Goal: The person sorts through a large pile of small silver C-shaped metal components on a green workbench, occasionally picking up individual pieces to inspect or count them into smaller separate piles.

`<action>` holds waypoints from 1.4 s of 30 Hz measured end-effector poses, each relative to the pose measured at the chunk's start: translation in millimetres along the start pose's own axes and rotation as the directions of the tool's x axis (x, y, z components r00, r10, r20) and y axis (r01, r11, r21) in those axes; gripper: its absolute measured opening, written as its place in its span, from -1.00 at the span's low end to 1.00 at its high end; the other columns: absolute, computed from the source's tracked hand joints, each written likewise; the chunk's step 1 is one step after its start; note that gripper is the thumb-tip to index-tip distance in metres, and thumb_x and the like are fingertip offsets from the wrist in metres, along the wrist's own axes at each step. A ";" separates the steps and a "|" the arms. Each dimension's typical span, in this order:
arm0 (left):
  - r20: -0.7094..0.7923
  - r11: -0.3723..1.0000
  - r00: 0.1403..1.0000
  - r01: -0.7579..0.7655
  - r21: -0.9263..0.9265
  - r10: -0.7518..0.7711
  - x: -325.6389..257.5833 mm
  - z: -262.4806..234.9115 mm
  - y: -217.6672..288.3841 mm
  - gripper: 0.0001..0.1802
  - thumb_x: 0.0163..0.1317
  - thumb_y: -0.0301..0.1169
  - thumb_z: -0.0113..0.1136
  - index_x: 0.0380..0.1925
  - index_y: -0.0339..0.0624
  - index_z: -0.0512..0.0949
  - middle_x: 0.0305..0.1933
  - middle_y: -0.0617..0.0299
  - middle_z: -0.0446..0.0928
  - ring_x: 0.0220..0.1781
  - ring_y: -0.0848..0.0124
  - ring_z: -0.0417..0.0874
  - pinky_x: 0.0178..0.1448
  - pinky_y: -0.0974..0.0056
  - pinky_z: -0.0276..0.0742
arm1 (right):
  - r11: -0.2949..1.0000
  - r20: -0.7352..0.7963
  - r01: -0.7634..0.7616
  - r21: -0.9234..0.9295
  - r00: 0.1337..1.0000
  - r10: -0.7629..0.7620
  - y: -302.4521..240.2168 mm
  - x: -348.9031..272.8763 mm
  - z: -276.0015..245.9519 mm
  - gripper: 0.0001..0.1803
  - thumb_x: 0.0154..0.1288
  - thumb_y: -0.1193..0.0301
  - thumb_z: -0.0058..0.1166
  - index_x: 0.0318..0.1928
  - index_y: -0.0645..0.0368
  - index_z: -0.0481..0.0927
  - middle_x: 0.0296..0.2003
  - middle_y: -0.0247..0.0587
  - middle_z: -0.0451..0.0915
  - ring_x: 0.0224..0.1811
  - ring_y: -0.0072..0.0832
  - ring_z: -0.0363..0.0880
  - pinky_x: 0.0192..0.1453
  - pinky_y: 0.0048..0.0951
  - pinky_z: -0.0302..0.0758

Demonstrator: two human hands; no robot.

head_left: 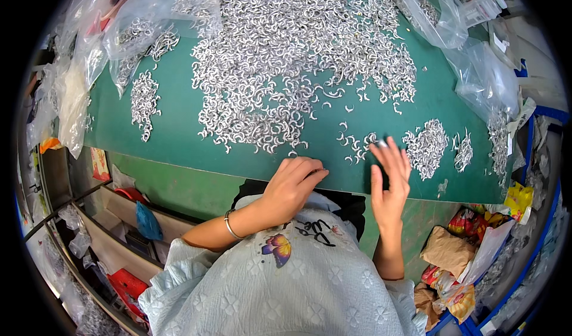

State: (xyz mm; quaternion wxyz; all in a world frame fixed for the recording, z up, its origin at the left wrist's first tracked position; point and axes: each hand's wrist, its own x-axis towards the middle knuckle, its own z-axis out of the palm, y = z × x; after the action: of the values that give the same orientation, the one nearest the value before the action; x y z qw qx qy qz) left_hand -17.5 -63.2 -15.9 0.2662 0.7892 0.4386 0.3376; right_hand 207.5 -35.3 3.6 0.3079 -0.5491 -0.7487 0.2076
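Observation:
A large heap of small curved silver metal pieces covers much of the green tabletop. At the table's front edge my left hand is closed, thumb and fingers pressed together; whatever they hold is hidden. My right hand hovers farther right with its fingers apart and its fingertips slightly blurred. Those fingertips are beside a small loose cluster of the pieces. Just right of the hand lies a separate pile of pieces, with a smaller pile beyond it.
Clear plastic bags, some with silver pieces inside, lie at the table's left and right. Another pile sits at left. Below the table stand a shelf with drawers on the left and a brown paper bag among wrappers on the right.

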 end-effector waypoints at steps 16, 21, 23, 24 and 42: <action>-0.007 0.997 0.999 0.049 -0.056 -0.049 1.6 0.3 1.4 -0.68 -0.05 -0.72 0.19 -0.20 -0.34 0.61 -0.15 0.11 0.52 -0.11 0.19 0.54 -0.04 0.19 0.43 | 0.989 0.081 0.001 0.147 0.997 -0.013 -1.0 12.7 6.1 -0.54 0.35 0.57 0.00 0.26 0.31 0.41 0.13 -0.04 0.59 0.32 -0.08 0.43 0.42 -0.01 0.20; -0.009 0.995 0.998 0.056 -0.076 -0.057 2.2 3.1 1.8 -0.67 -0.04 -0.73 0.19 -0.20 -0.33 0.61 -0.15 0.11 0.52 -0.12 0.19 0.54 -0.04 0.19 0.43 | 0.991 0.126 0.113 0.071 0.985 -0.122 -3.9 52.5 19.5 -0.55 0.37 0.58 -0.04 0.26 0.31 0.39 0.22 -0.03 0.49 0.36 -0.08 0.37 0.43 -0.02 0.20; -0.008 0.995 0.998 0.054 -0.078 -0.055 2.9 2.4 2.1 -0.67 -0.04 -0.73 0.19 -0.20 -0.33 0.61 -0.15 0.11 0.51 -0.13 0.19 0.53 -0.04 0.19 0.43 | 0.991 0.172 0.129 0.035 0.976 -0.133 -0.6 54.2 25.0 -0.57 0.38 0.57 -0.04 0.26 0.29 0.39 0.20 -0.02 0.51 0.35 -0.08 0.38 0.43 -0.01 0.20; -0.007 0.995 0.999 0.053 -0.080 -0.054 3.1 1.8 2.0 -0.67 -0.04 -0.73 0.19 -0.20 -0.33 0.61 -0.15 0.12 0.51 -0.13 0.19 0.53 -0.04 0.19 0.43 | 0.990 0.196 0.137 0.017 0.971 -0.138 0.0 54.4 26.5 -0.57 0.39 0.56 -0.04 0.25 0.29 0.40 0.19 -0.02 0.51 0.34 -0.09 0.39 0.43 0.00 0.20; -0.048 0.995 0.999 0.004 -0.103 -0.009 -1.8 7.1 -5.3 -0.64 -0.07 -0.64 0.20 -0.17 -0.37 0.58 -0.11 0.05 0.49 -0.09 0.15 0.52 -0.08 0.18 0.41 | 0.970 0.258 0.164 0.178 0.944 -0.207 -9.2 61.6 21.6 -0.59 0.32 0.52 0.09 0.18 0.25 0.47 0.06 -0.09 0.62 0.30 -0.15 0.44 0.38 -0.03 0.26</action>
State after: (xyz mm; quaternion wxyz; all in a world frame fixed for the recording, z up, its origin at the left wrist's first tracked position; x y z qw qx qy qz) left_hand -15.4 -63.2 -24.7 0.2971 0.7645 0.4296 0.3777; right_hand 173.5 20.9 8.3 0.2607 -0.4167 -0.8143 0.3089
